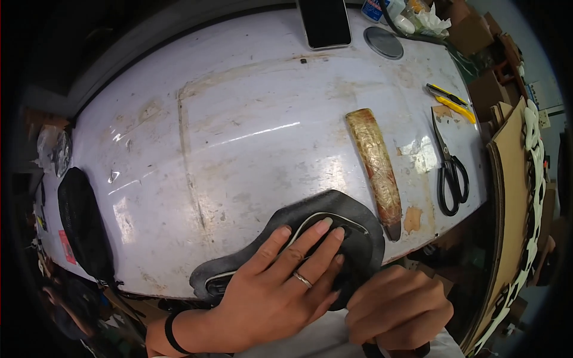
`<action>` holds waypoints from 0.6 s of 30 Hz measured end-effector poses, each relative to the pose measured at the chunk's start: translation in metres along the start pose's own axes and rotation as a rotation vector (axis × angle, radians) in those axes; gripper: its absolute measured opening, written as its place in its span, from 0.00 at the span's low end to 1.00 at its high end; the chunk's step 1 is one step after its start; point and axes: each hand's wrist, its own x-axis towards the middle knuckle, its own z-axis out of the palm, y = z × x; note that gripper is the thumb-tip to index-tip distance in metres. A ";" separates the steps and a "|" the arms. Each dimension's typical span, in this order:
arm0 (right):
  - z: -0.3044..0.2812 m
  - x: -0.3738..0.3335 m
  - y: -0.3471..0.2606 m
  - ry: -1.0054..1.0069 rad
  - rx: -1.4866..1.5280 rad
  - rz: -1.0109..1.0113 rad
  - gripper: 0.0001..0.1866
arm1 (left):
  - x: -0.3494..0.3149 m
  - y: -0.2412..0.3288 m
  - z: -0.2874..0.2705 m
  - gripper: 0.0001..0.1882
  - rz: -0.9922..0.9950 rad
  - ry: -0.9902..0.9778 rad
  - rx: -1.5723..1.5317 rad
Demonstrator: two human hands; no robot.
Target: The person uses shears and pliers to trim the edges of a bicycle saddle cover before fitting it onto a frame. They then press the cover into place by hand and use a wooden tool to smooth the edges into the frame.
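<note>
A curved black piece, like leather or soft sheet, (367,238) lies at the table's near edge, with a pale line running along its raised inner part. Pressed flat on it is my left hand (280,280), fingers stretched out, with a ring on one finger and a black band at the wrist. My right hand (400,307) is closed in a fist just right of the piece, by the table's front edge. Whatever its fingers may hold is hidden. Just beyond, a bar wrapped in brown tape with a dark tip (375,167) lies lengthwise on the table.
Black-handled scissors (450,173) and a yellow box cutter (450,102) lie on the right. At the back are a phone (324,24) and a round grey disc (384,43). A black pouch (85,224) rests at the left edge. Cardboard sheets (507,209) stand right of the white table (250,143).
</note>
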 end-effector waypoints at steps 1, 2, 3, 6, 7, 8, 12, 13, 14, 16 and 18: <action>0.000 0.001 0.003 0.035 0.052 0.010 0.23 | 0.000 -0.001 0.000 0.21 -0.006 0.002 -0.004; 0.001 0.002 0.006 0.068 0.104 0.019 0.25 | -0.001 -0.003 0.000 0.21 -0.014 0.004 -0.007; 0.003 -0.002 -0.001 0.171 0.109 0.033 0.29 | 0.002 -0.004 -0.001 0.21 -0.006 0.017 -0.013; 0.031 -0.015 -0.003 0.571 0.039 -0.069 0.31 | -0.005 -0.009 0.003 0.20 0.040 0.118 -0.066; 0.038 -0.017 -0.002 0.555 0.063 -0.072 0.31 | -0.015 -0.013 0.005 0.22 0.033 0.238 -0.162; 0.044 -0.018 -0.005 0.632 0.065 -0.069 0.24 | -0.019 -0.017 0.005 0.24 0.051 0.361 -0.273; 0.041 -0.017 -0.005 0.581 0.090 0.019 0.26 | -0.025 -0.011 -0.019 0.37 -0.201 0.277 -0.331; 0.041 -0.018 -0.005 0.576 0.094 0.020 0.26 | -0.026 -0.010 -0.021 0.38 -0.223 0.221 -0.262; 0.043 -0.020 -0.005 0.556 0.060 0.048 0.26 | -0.028 -0.009 -0.017 0.38 -0.229 0.224 -0.259; 0.046 -0.020 -0.008 0.533 0.023 0.075 0.26 | -0.031 -0.010 -0.005 0.37 -0.197 0.236 -0.278; 0.052 -0.017 -0.005 0.617 0.044 0.144 0.26 | -0.031 -0.010 0.002 0.36 -0.187 0.279 -0.245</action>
